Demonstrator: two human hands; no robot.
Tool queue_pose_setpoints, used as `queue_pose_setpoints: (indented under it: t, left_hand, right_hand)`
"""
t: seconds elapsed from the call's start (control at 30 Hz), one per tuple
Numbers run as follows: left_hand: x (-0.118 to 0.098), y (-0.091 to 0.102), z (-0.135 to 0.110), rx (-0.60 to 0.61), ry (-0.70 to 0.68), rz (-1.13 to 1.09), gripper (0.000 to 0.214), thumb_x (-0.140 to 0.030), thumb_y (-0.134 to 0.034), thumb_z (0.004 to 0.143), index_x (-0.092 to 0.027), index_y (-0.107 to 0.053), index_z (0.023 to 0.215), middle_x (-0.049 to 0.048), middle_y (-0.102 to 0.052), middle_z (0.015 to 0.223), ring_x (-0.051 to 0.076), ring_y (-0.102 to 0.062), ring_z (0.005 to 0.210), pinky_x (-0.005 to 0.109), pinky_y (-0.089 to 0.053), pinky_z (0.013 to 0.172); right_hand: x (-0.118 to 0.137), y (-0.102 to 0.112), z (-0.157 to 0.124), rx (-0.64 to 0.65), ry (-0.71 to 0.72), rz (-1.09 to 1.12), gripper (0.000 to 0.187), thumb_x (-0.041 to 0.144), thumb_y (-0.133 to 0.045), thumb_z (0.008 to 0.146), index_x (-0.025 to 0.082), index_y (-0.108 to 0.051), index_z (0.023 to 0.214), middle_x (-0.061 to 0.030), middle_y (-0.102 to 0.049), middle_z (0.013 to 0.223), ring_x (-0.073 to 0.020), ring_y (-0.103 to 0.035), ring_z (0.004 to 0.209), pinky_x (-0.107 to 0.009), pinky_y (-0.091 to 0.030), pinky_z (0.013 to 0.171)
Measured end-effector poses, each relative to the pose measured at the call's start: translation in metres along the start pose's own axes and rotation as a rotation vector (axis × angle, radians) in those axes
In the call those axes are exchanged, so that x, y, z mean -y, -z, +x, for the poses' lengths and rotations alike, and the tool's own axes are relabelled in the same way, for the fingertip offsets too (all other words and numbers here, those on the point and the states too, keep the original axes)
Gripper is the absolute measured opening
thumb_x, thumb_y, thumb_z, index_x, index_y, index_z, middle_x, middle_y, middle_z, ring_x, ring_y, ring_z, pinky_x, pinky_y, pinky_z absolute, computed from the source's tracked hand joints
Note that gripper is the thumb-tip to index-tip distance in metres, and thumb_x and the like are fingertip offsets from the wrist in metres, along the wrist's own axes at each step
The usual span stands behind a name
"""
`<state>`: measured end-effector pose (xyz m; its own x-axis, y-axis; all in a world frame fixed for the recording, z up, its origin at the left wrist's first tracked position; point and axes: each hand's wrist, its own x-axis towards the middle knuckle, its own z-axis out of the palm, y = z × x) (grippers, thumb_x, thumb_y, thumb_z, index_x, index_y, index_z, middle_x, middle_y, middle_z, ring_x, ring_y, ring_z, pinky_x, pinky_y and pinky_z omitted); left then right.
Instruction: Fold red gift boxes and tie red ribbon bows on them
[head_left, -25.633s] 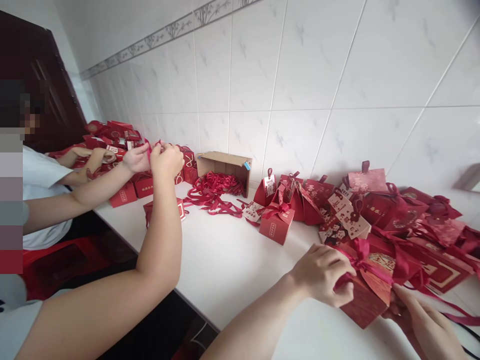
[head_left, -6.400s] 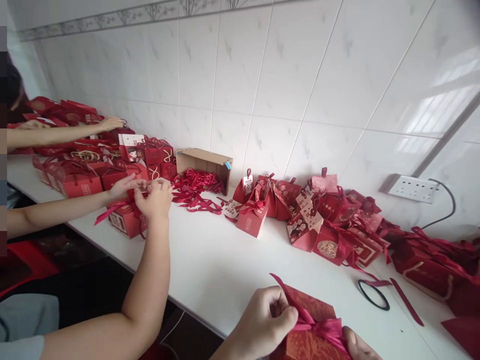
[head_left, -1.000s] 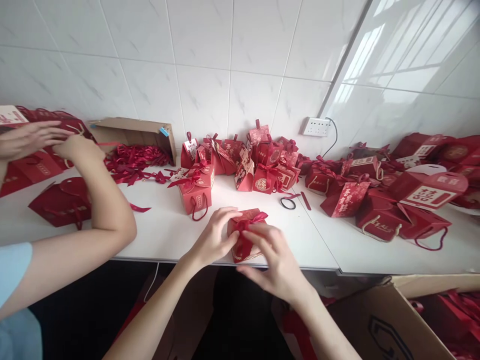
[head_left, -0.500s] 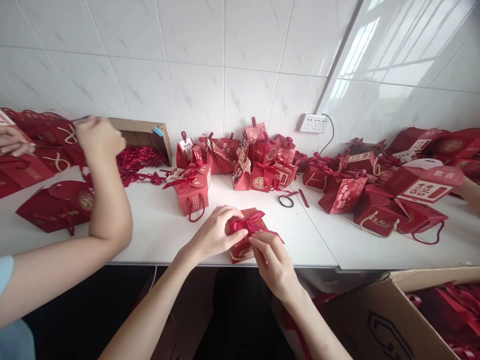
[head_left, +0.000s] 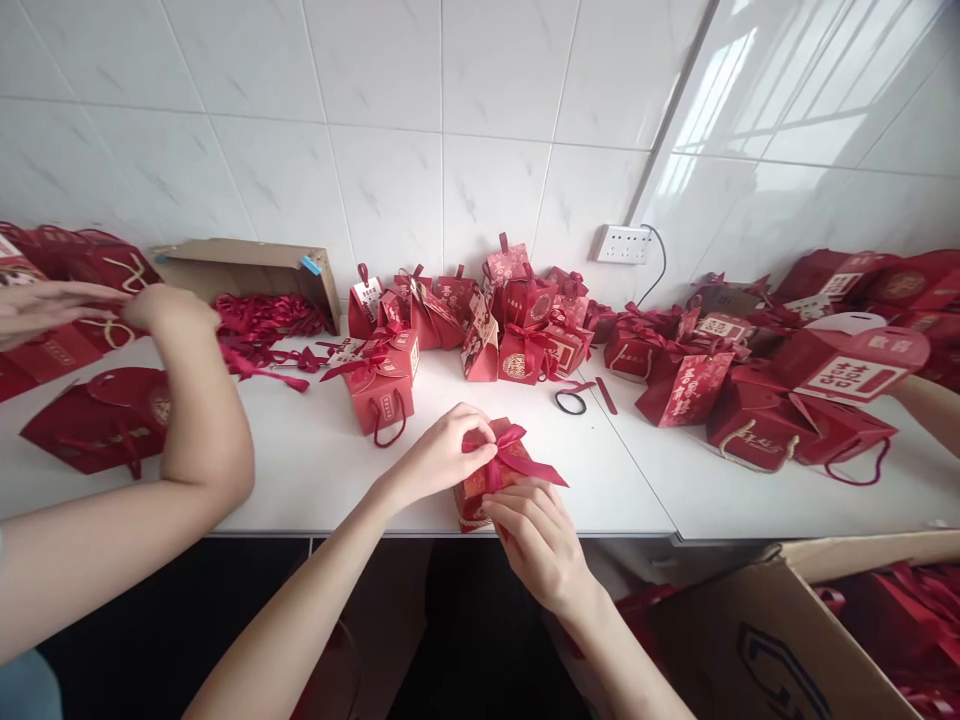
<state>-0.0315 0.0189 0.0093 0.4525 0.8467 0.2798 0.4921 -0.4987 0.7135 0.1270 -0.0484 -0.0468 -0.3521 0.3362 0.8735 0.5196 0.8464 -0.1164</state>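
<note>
A small red gift box (head_left: 474, 490) with gold print stands at the table's front edge, directly before me. Across its top lies a dark red satin ribbon bow (head_left: 510, 440), one tail pointing right. My left hand (head_left: 454, 450) is closed, thumb and forefinger pinching the bow's left loop. Lower down, my right hand (head_left: 536, 535) curls against the front right of the box. A strip of ribbon runs down from the knot to its fingertips, which seem pinched on it; the palm side is hidden.
Several finished red boxes (head_left: 525, 350) crowd the wall side, with another box (head_left: 381, 390) nearer. A black ring (head_left: 570, 402) lies mid-table. At left a co-worker's arm (head_left: 206, 420) reaches past a carton of ribbons (head_left: 270, 315). Red boxes (head_left: 757, 430) and a large carton (head_left: 750, 620) stand right.
My right hand has moved down from the bow's right side to the box front. My left hand stays on the left loop. The co-worker's hand has moved left and lower.
</note>
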Motion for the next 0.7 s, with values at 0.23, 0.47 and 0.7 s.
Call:
queue_pose_setpoints:
  t: [0.23, 0.47, 0.7]
  left_hand:
    - [0.012, -0.008, 0.0, -0.023, 0.033, -0.099, 0.005, -0.023, -0.057, 0.075, -0.02, -0.061, 0.075, 0.0048, -0.054, 0.106, 0.019, -0.053, 0.108, 0.031, -0.042, 0.097]
    - [0.01, -0.012, 0.0, -0.071, 0.025, -0.126, 0.004, -0.019, -0.057, 0.072, -0.019, -0.059, 0.069, 0.0048, -0.054, 0.103, 0.019, -0.056, 0.101, 0.032, -0.043, 0.095]
    - [0.007, -0.013, -0.001, -0.085, 0.048, -0.142, 0.004, -0.017, -0.057, 0.071, -0.018, -0.059, 0.067, 0.0045, -0.054, 0.102, 0.017, -0.058, 0.094, 0.031, -0.046, 0.09]
  right_hand:
    - [0.003, -0.001, 0.001, -0.003, -0.002, 0.054, 0.035, 0.001, -0.046, 0.085, 0.018, -0.053, 0.115, -0.008, -0.07, 0.09, -0.0177, -0.063, 0.079, -0.034, -0.051, 0.068]
    - [0.004, 0.0, 0.004, -0.012, 0.02, 0.083, 0.031, 0.003, -0.049, 0.084, 0.018, -0.057, 0.111, -0.008, -0.07, 0.089, -0.0185, -0.064, 0.081, -0.033, -0.053, 0.068]
    - [0.004, 0.0, 0.003, -0.005, 0.039, 0.097, 0.031, 0.002, -0.052, 0.082, 0.018, -0.057, 0.109, -0.0081, -0.071, 0.089, -0.0183, -0.064, 0.079, -0.034, -0.054, 0.068]
